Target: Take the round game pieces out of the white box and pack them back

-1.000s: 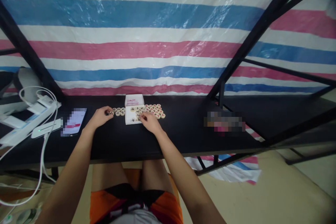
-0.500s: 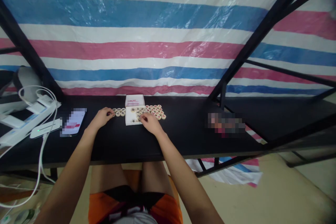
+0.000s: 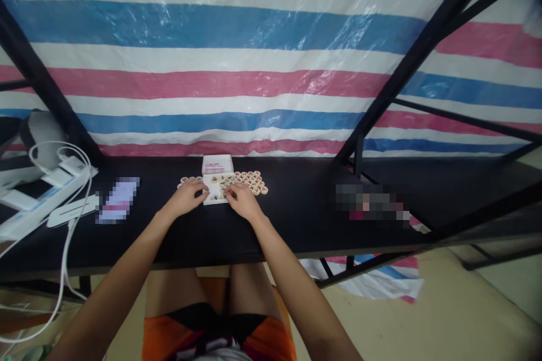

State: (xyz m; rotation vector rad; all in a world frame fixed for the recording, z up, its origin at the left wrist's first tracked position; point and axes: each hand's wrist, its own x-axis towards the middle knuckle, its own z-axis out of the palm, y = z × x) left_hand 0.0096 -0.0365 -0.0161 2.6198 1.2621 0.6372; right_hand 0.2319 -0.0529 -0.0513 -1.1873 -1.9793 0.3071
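A small white box (image 3: 215, 188) lies on the black table (image 3: 271, 220) with several round wooden game pieces inside it. Its lid (image 3: 217, 164) stands just behind. More round pieces (image 3: 254, 181) lie in a cluster right of the box, and a few pieces (image 3: 185, 180) lie left of it. My left hand (image 3: 187, 197) is at the box's left edge, its fingers curled in a pinch; what they hold is too small to name. My right hand (image 3: 243, 201) rests at the box's right front corner, fingers curled on pieces there.
A phone (image 3: 117, 201) lies left of my hands. Further left are white power strips, a white device (image 3: 70, 211) and loose white cables (image 3: 68, 248). A blurred object (image 3: 372, 202) lies on the right. Black frame bars (image 3: 406, 62) cross in front of a striped tarp.
My left hand has moved right from the pieces left of the box to the box's left edge. My right hand has stayed at the box's right front corner.
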